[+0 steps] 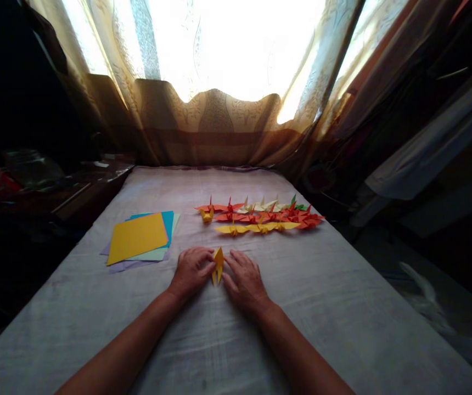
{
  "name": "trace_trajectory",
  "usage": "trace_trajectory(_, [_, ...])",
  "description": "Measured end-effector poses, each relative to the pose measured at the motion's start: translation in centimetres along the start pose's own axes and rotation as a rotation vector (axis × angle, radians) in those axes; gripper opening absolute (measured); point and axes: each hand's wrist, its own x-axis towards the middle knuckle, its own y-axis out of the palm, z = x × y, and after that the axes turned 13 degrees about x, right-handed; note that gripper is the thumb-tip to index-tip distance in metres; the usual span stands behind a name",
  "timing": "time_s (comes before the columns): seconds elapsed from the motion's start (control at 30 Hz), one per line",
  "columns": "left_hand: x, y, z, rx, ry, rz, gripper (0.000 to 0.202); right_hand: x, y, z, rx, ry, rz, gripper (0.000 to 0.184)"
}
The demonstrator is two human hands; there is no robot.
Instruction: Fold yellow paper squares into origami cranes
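Observation:
A narrow piece of folded yellow origami paper stands between my hands, with a point at the top and two thin prongs pointing toward me. My left hand pinches its left edge between thumb and fingers. On the other side, my right hand has its index finger and thumb at the right edge, fingers curled. Just beyond lies a small yellow folded piece. Behind it and to the right, rows of paper cranes include yellow cranes, red-orange cranes, cream cranes and a green crane.
Left of my hands lies a fanned stack of square paper, with a yellow sheet on top and blue, pale green and lilac sheets below. Everything rests on a pale cloth-covered surface. A patterned curtain hangs behind; hanging cloth is at right.

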Motion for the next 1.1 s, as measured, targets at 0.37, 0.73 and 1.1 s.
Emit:
trace_trajectory(0.37, [0.7, -2.8, 0.0, -0.492, -0.246, 0.062, 0.037, 3.7, 0.3, 2.5, 0.386, -0.202, -0.242, 0.034])
trace_trajectory(0.73, [-0.7, -2.4, -0.8, -0.885, -0.507, 0.234, 0.049, 2.7, 2.0, 2.3, 0.692, 0.123, -0.137, 0.033])
trace_trajectory(1.1, [-0.5, -2.2, -0.3, -0.869, -0.557, 0.191, 0.051, 2.8, 1.7, 2.3, 0.537, -0.099, -0.243, 0.017])
